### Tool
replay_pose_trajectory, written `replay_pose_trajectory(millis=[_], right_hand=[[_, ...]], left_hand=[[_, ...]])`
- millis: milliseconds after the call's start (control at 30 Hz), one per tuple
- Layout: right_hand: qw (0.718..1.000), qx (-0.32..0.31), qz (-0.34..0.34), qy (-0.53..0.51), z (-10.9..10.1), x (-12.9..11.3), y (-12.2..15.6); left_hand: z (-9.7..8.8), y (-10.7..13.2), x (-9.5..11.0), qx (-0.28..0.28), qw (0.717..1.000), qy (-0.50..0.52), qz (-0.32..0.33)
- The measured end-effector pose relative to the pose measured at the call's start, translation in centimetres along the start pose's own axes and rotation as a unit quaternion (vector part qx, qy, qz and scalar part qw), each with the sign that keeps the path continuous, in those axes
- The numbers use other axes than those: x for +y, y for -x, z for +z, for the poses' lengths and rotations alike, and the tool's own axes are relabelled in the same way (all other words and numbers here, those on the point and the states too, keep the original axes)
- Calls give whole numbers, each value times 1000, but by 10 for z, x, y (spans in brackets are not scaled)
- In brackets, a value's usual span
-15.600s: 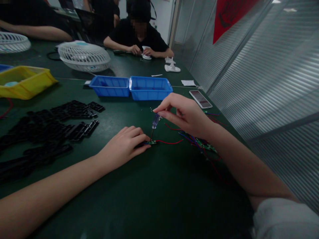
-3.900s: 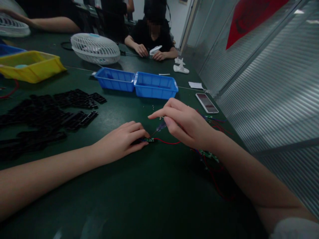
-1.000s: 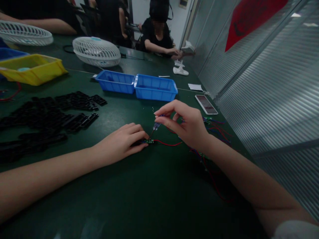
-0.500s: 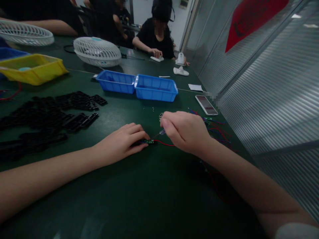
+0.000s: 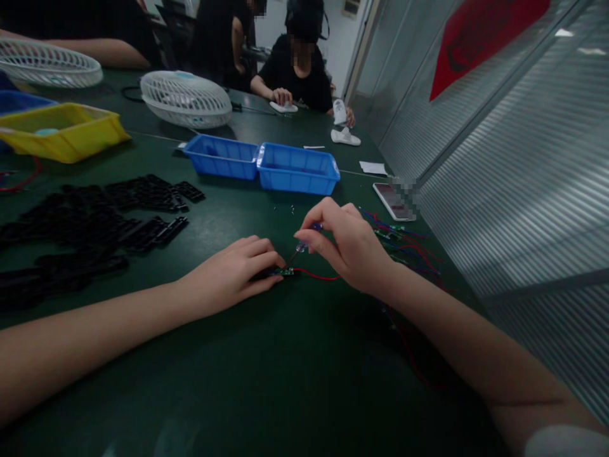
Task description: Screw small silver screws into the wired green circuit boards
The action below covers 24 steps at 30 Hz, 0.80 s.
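Observation:
A small green circuit board (image 5: 286, 271) with a red wire (image 5: 318, 277) lies on the dark green table (image 5: 266, 374). My left hand (image 5: 231, 274) rests on the table with fingers closed, pinning the board and a black part beneath them. My right hand (image 5: 349, 247) pinches a small screwdriver (image 5: 303, 241) with a clear bluish handle, its tip slanted down onto the board.
Two blue bins (image 5: 266, 166) stand behind my hands, a yellow bin (image 5: 61, 130) at far left. Black plastic parts (image 5: 95, 225) cover the left. More boards with coloured wires (image 5: 404, 241) and a phone (image 5: 392, 202) lie to the right. White fan grilles (image 5: 186, 99) and seated people are behind.
My right hand has lifted and turned its fingers on the screwdriver handle, which now stands steeper than half a second ago. My left hand has stayed on the board.

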State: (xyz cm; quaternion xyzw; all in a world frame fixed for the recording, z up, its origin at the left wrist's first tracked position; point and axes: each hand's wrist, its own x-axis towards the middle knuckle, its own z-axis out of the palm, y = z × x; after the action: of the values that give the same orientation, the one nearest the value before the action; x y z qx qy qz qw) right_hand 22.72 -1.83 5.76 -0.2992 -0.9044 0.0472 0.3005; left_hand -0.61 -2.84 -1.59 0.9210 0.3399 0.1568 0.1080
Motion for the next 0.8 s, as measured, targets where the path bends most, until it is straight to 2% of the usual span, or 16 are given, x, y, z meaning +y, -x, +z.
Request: replay_pose_trajectory(millis=[100, 233, 367, 567, 800], right_hand=[[998, -6, 16, 58, -1, 4, -1], [982, -65, 42, 175, -6, 6, -2], [986, -121, 19, 117, -14, 3, -3], [994, -111, -6, 4, -11, -5, 0], [992, -113, -13, 54, -7, -1, -1]], left_hand=[[0, 0, 0, -3, 1000, -2, 0], [0, 0, 0, 0, 1000, -2, -1], [-1, 0, 1, -4, 1000, 3, -4], [-2, 0, 2, -8, 1000, 8, -10], [-2, 0, 2, -9, 1000, 15, -14]])
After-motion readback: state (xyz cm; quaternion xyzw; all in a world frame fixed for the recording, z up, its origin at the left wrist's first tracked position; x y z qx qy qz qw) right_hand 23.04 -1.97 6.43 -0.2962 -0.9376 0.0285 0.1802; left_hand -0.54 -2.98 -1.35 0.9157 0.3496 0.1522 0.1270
